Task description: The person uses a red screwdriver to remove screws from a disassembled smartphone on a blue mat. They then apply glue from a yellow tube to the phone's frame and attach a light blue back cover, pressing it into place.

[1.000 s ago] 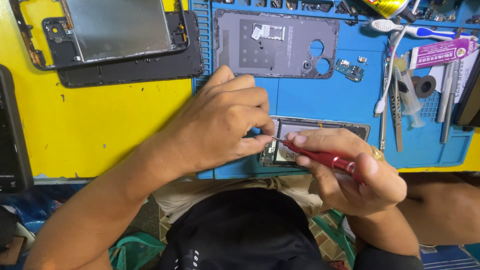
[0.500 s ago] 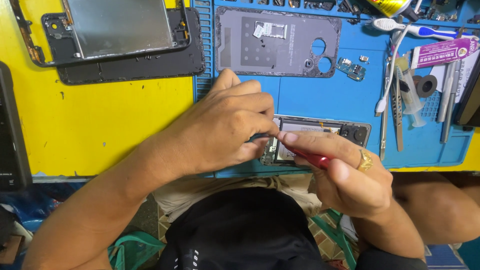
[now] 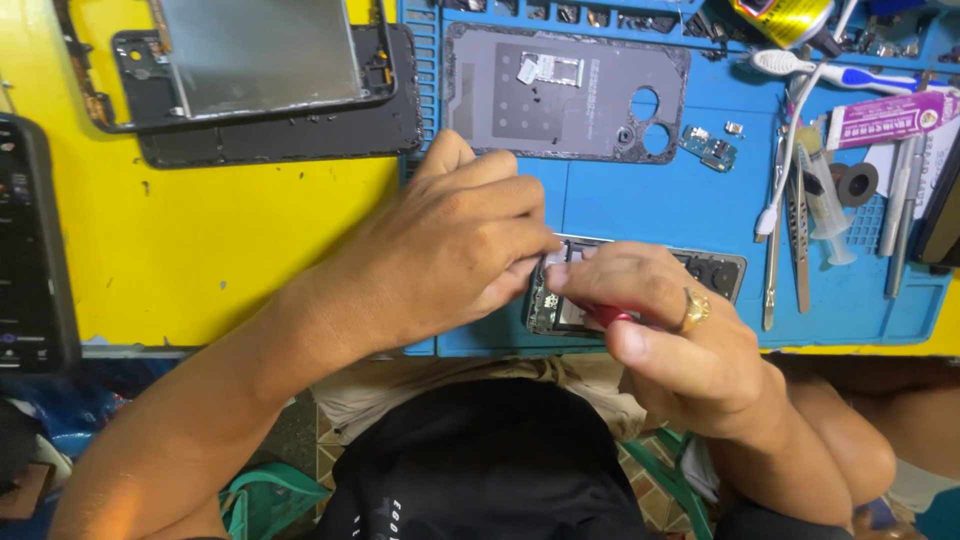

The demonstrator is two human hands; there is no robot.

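On the blue repair mat (image 3: 650, 215), the left hand (image 3: 455, 245) pinches the opened phone (image 3: 640, 295) at its near edge; the right hand (image 3: 670, 340) grips a red-handled screwdriver (image 3: 608, 316), fingers curled tight; a grey back cover (image 3: 565, 95) lies beyond.

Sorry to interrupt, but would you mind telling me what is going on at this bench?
A person is working on an opened phone lying on a blue mat. The left hand steadies the phone's left end, while the right hand holds a red-handled tool against it. A grey back cover lies beyond, with a toothbrush and tweezers to the right.
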